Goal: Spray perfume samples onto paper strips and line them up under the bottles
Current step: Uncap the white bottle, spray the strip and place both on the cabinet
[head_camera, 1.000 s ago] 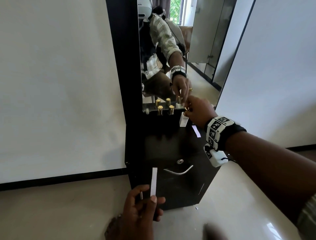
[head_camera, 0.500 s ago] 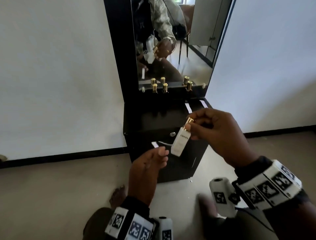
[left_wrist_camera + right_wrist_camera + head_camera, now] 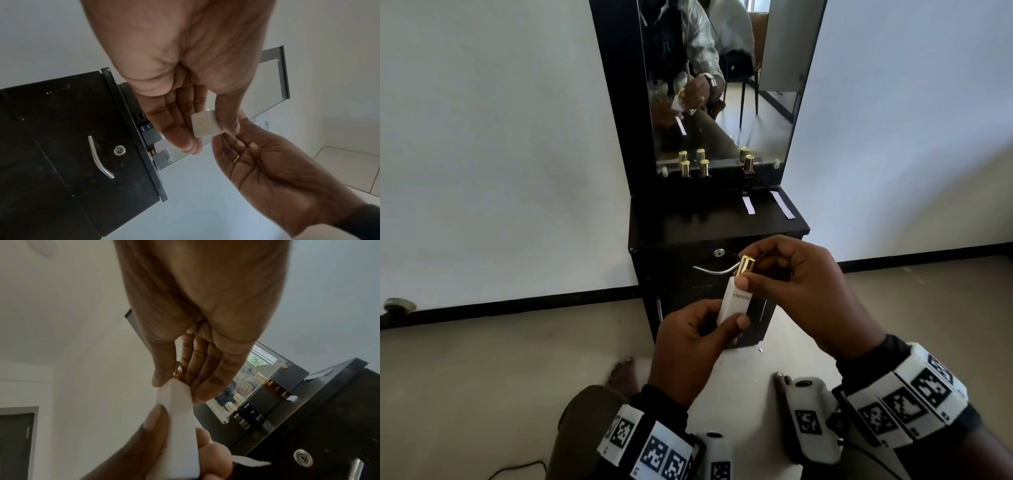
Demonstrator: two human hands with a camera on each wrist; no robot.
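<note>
A white perfume bottle [image 3: 734, 303] with a gold cap [image 3: 745, 264] is held tilted in front of the black cabinet [image 3: 674, 219]. My left hand [image 3: 724, 320] grips the bottle's lower body between thumb and fingers. My right hand [image 3: 748, 275] pinches the cap and neck from above. The left wrist view shows the bottle's base [image 3: 205, 125]. In the right wrist view a white paper strip [image 3: 252, 462] pokes out from under my left fingers. Three dark gold-capped bottles [image 3: 704, 168] stand at the mirror's foot. Two paper strips [image 3: 749, 205] lie on the cabinet top at the right.
A mirror [image 3: 722, 85] rises behind the bottles and reflects my hands. The cabinet front has a lock [image 3: 719, 253] and a curved metal handle [image 3: 714, 270]. White walls flank the cabinet. My feet [image 3: 625, 373] rest on the tiled floor below.
My right hand brought the white bottle from the cabinet top down toward me. My left hand, which held a paper strip, has come up and taken the bottle's body.
</note>
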